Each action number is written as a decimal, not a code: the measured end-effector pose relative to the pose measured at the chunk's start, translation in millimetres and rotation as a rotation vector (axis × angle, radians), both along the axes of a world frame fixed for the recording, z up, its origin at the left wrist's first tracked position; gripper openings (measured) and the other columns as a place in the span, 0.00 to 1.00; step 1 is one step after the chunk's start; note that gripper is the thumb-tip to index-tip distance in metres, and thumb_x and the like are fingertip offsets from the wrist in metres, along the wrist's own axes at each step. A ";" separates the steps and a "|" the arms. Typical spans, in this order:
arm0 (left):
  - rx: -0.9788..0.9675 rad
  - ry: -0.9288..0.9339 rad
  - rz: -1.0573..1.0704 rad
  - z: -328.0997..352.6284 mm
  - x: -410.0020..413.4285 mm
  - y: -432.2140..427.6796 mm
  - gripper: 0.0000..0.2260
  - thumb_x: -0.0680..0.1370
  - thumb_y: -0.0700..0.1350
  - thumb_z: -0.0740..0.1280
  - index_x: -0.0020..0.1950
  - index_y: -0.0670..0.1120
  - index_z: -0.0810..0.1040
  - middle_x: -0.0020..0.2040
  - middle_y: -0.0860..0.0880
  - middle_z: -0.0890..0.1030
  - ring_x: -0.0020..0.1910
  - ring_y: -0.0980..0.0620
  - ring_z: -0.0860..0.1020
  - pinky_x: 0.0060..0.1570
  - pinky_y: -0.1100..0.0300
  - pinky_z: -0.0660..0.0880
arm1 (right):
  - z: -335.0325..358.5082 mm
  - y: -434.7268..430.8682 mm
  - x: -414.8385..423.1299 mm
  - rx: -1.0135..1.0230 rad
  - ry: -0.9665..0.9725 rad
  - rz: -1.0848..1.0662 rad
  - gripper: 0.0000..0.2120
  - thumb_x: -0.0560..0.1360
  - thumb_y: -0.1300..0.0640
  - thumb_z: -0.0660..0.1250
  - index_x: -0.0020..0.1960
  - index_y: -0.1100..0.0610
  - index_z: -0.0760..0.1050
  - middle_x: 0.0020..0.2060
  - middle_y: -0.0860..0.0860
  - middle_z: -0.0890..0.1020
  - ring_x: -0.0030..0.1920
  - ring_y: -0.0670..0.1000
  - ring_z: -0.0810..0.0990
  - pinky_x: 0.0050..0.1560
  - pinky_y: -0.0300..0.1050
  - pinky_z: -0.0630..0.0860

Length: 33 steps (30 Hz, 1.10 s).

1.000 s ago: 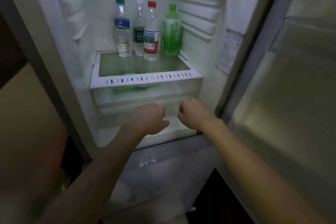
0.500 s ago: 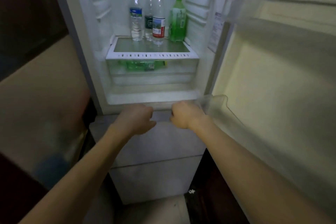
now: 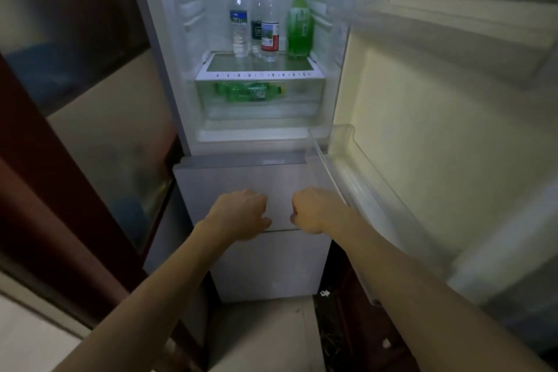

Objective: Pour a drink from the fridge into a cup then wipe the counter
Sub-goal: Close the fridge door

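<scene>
The fridge's upper compartment stands open. On its glass shelf [image 3: 259,75] several bottles stand upright: a clear one with a green cap [image 3: 239,24], a clear one with a red cap [image 3: 269,24], a dark-labelled one behind them [image 3: 257,19], and a green bottle [image 3: 299,24] at the right. More green bottles [image 3: 250,92] lie in the clear drawer below. My left hand [image 3: 241,214] and my right hand [image 3: 314,210] hang side by side in front of the lower drawer fronts, fingers curled, holding nothing. Both are well below the bottles.
The open fridge door [image 3: 453,130] swings out on the right, with clear door bins [image 3: 341,154] jutting toward my right arm. A dark red door frame [image 3: 60,205] and a glass panel stand on the left. Closed freezer drawers [image 3: 271,263] fill the fridge's lower part.
The view has pulled back from the fridge, so the shelf and bottles look smaller and higher. Both hands have dropped from the crisper drawer's level to the lower drawer fronts.
</scene>
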<state>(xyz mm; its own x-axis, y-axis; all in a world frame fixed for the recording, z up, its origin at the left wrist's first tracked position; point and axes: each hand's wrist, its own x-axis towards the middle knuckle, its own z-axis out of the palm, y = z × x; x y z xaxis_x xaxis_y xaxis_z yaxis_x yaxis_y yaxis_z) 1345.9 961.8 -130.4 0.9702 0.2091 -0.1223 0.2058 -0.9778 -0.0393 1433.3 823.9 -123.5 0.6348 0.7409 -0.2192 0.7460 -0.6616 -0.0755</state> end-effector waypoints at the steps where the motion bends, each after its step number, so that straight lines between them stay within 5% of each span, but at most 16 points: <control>1: 0.007 0.002 -0.008 1.2 -3.3 -3.7 0.16 0.81 0.56 0.60 0.61 0.46 0.75 0.60 0.46 0.78 0.57 0.45 0.77 0.51 0.53 0.73 | 0.2 -4.8 -5.4 0.001 0.000 0.010 0.13 0.79 0.54 0.62 0.39 0.60 0.72 0.43 0.58 0.78 0.42 0.57 0.76 0.41 0.43 0.69; 4: 0.009 -0.007 -0.030 3.5 -14.4 -11.8 0.16 0.80 0.56 0.61 0.61 0.47 0.75 0.60 0.46 0.78 0.57 0.46 0.77 0.54 0.52 0.75 | -2.0 -19.2 -23.1 0.023 -0.032 0.030 0.12 0.79 0.53 0.61 0.52 0.62 0.77 0.50 0.58 0.79 0.46 0.58 0.79 0.40 0.43 0.69; 10: -0.023 -0.065 -0.119 11.6 -40.5 -28.7 0.16 0.81 0.56 0.60 0.61 0.47 0.74 0.60 0.46 0.78 0.57 0.46 0.77 0.55 0.51 0.75 | 18.6 -57.9 -60.7 0.259 -0.104 0.012 0.14 0.79 0.52 0.58 0.56 0.58 0.77 0.53 0.54 0.80 0.51 0.55 0.79 0.52 0.53 0.77; 16: -0.055 -0.133 -0.235 22.5 -69.3 -46.4 0.16 0.81 0.56 0.59 0.62 0.47 0.74 0.59 0.47 0.78 0.57 0.45 0.76 0.54 0.53 0.73 | 63.3 -119.7 -103.1 0.534 -0.265 -0.095 0.12 0.79 0.54 0.61 0.58 0.54 0.78 0.51 0.49 0.80 0.51 0.48 0.78 0.53 0.47 0.75; 22: -0.191 -0.219 -0.306 22.2 -94.6 -68.9 0.16 0.81 0.55 0.59 0.65 0.48 0.72 0.61 0.50 0.78 0.58 0.48 0.76 0.52 0.57 0.71 | 72.7 -190.2 -151.4 1.144 -0.639 -0.475 0.09 0.76 0.65 0.63 0.54 0.58 0.78 0.46 0.50 0.79 0.43 0.43 0.76 0.46 0.29 0.70; 25: -0.226 -0.238 -0.326 20.1 -108.0 -74.7 0.16 0.82 0.54 0.59 0.66 0.48 0.71 0.61 0.50 0.77 0.58 0.48 0.77 0.49 0.58 0.70 | 61.1 -219.8 -149.8 1.361 -0.822 -0.697 0.13 0.72 0.65 0.60 0.55 0.58 0.74 0.49 0.54 0.75 0.47 0.53 0.76 0.46 0.40 0.72; 29: -0.312 -0.257 -0.323 16.9 -122.7 -75.1 0.17 0.82 0.54 0.60 0.67 0.48 0.72 0.62 0.50 0.77 0.58 0.50 0.76 0.47 0.60 0.67 | 47.2 -236.9 -137.7 1.352 -0.602 -0.920 0.25 0.73 0.60 0.60 0.70 0.61 0.65 0.63 0.53 0.70 0.62 0.54 0.73 0.59 0.45 0.73; 33: -0.333 -0.283 -0.316 18.0 -135.4 -72.1 0.16 0.81 0.54 0.60 0.66 0.48 0.72 0.62 0.51 0.77 0.57 0.51 0.76 0.48 0.60 0.68 | 36.9 -233.7 -137.2 1.419 -0.271 -0.909 0.31 0.74 0.61 0.62 0.75 0.55 0.59 0.68 0.51 0.72 0.65 0.50 0.73 0.69 0.49 0.70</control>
